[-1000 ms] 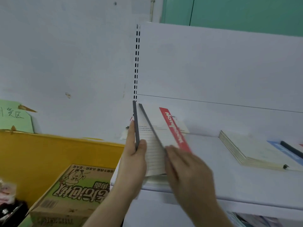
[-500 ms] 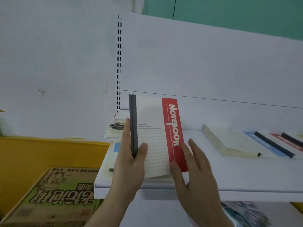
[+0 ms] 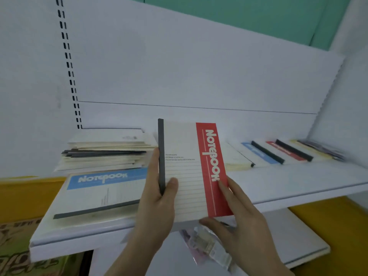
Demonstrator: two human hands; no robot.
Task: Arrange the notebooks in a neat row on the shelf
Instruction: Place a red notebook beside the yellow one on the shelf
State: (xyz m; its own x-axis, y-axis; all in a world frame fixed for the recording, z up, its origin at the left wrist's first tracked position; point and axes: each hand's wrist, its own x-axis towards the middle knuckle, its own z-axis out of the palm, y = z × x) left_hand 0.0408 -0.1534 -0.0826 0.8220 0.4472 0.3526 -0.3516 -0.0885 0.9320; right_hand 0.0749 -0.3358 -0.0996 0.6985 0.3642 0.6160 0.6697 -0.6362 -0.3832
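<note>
Fingers of our left hand (image 3: 159, 198) curl round the dark grey spine of the red-banded white notebook (image 3: 187, 172), thumb pressed on the front cover and the other fingers behind, pinching it upright above the front edge of the white shelf (image 3: 298, 184). Our right hand (image 3: 245, 222) has its fingers straight and slightly spread, the fingertips (image 3: 222, 184) lying flat against the glossy red band with its white lettering, while the thumb sits just under the bottom edge of the cover. That cover is smooth card, ruled with faint grey lines on its cream part, and the spine is a flat matte strip. Left of it, lying flat on the shelf, is a blue-banded white notebook (image 3: 103, 194) with the same grey spine strip along its near edge. Behind that one rests a loose, uneven pile of cream and grey notebooks (image 3: 105, 154), their edges out of line. To the right we see a row of overlapping flat notebooks (image 3: 278, 152), fanned so that blue, red and pale yellow covers and dark spines show in turn; the far ones are blurred. Below the shelf edge lies a crinkled clear plastic packet (image 3: 207, 244) on a lower white surface, and at the bottom left corner a printed cardboard box (image 3: 18, 250) shows.
</note>
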